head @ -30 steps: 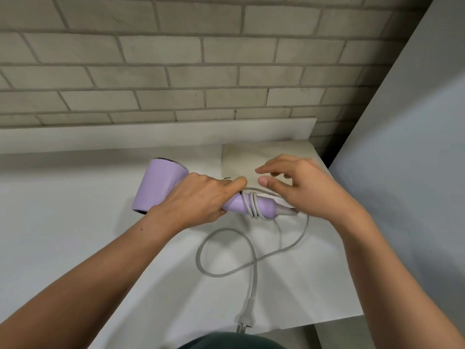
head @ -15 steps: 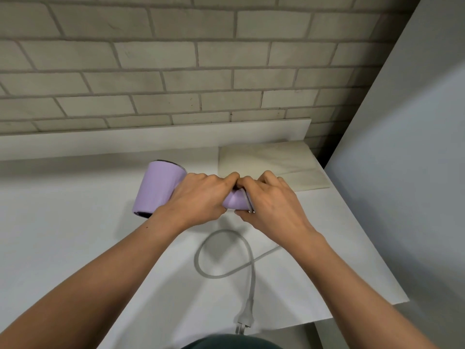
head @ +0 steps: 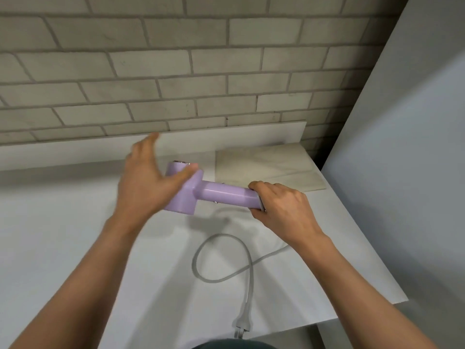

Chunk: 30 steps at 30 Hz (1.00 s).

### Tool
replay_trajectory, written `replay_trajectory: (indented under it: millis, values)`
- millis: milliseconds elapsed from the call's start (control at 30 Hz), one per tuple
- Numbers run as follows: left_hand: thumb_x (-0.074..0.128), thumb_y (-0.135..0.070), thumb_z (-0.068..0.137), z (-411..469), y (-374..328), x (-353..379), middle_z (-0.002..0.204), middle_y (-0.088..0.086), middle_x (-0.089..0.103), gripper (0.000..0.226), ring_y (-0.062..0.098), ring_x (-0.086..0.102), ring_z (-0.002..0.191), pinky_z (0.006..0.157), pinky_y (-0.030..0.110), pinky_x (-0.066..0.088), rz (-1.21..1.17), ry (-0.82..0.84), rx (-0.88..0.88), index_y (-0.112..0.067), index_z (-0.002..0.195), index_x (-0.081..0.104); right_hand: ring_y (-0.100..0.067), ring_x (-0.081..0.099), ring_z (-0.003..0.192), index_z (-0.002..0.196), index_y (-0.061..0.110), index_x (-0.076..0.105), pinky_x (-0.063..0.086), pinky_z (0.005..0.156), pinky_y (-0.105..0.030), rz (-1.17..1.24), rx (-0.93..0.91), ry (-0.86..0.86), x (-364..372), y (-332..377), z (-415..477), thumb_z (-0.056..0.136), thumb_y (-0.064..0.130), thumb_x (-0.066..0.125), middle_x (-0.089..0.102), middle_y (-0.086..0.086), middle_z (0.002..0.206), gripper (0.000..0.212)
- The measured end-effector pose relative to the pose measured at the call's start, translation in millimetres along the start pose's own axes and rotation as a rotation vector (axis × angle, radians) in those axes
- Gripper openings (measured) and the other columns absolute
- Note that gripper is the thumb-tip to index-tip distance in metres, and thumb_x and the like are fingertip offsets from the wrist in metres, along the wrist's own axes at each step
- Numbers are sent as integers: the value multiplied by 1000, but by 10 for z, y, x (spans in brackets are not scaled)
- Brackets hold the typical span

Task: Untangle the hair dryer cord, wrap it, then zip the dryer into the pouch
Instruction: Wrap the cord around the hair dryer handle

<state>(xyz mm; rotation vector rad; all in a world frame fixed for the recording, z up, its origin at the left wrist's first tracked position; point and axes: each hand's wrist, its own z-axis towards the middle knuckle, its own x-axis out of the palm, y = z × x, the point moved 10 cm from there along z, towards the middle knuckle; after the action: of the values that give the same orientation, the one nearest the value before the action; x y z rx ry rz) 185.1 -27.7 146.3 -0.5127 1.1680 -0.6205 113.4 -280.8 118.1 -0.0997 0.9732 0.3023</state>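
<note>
The lilac hair dryer is held a little above the white table. Its handle points right. My right hand grips the end of the handle, where the cord leaves it. My left hand is beside the dryer's head with fingers spread and blurred, the thumb touching the head. The grey cord runs out from under my right hand and lies in one loose loop on the table. Its white plug rests near the front edge. The flat beige pouch lies at the back right of the table.
A brick wall and a low white upstand run along the back of the table. A pale grey panel stands at the right side, close to the table's right edge.
My left hand has let go of the dryer and opened beside its head. The dryer has turned, so its whole handle shows. My right hand now grips the handle end alone.
</note>
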Motion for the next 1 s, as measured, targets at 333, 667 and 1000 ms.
replay_trajectory:
  millis: [333,667,1000]
  values:
    - [84,-49,62,-190,549,521,94,-1,79,50,11,73,74,66,29,53,-542,306,-412,-19,101,76,-21,63,90,118,27,56,54,78,-40,275,142,538,172,63,-98,78,64,77,68,9,103,58]
    - [84,-53,52,-261,321,401,91,2,78,59,17,72,75,60,28,53,-616,374,-295,-19,99,76,-6,62,127,111,26,80,56,99,-28,947,135,860,164,-224,23,94,-1,71,63,17,139,34]
    - [84,-50,53,-160,179,321,91,3,78,59,20,73,78,65,31,57,-835,304,-312,-14,99,75,7,70,76,81,12,69,53,84,-14,1137,512,621,434,-161,-211,102,2,55,68,-6,87,27]
